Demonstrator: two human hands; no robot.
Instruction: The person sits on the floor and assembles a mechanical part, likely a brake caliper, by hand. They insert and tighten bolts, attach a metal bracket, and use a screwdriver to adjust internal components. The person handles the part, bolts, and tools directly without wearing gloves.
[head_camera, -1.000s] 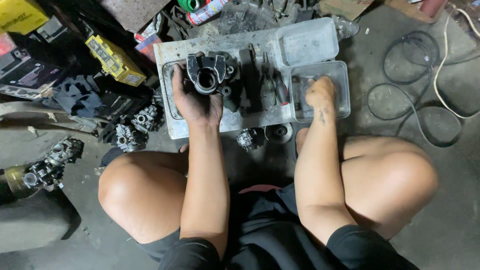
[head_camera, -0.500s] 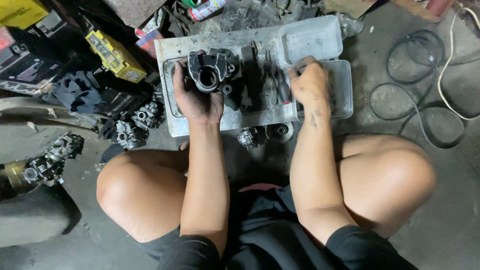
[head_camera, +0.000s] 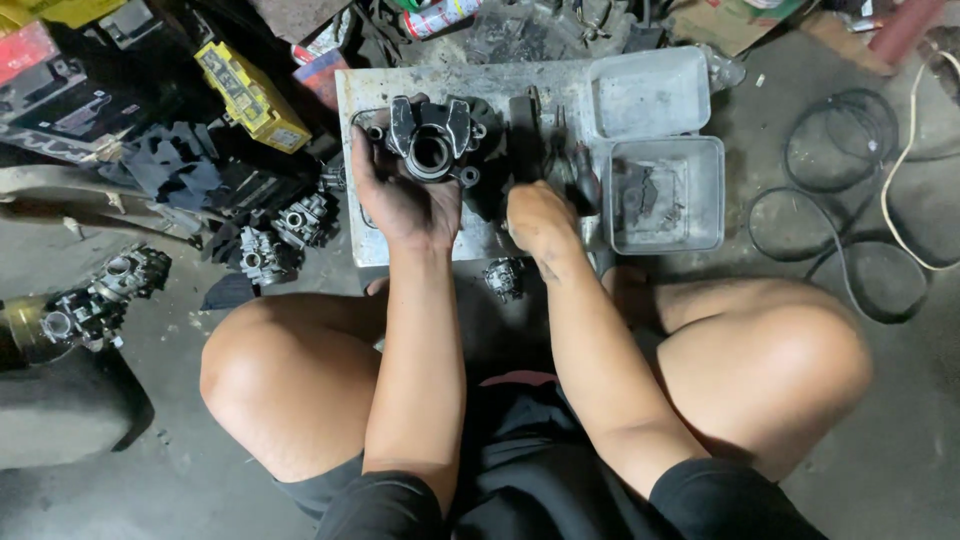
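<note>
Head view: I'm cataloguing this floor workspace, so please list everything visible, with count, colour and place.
metal part: one, dark grey, held over the tray's left end
tray: one, dirty white, on the floor ahead of the knees
clear tubs: two, at the tray's right end
pliers: one, dark handles, mid-tray
carburettors: several, grey, floor at left
yellow box: one, upper left
cables: coiled, black, floor at right
spray can: one, top edge
left hand: grips the metal part
right hand: closed, on the tray beside the pliers
</note>
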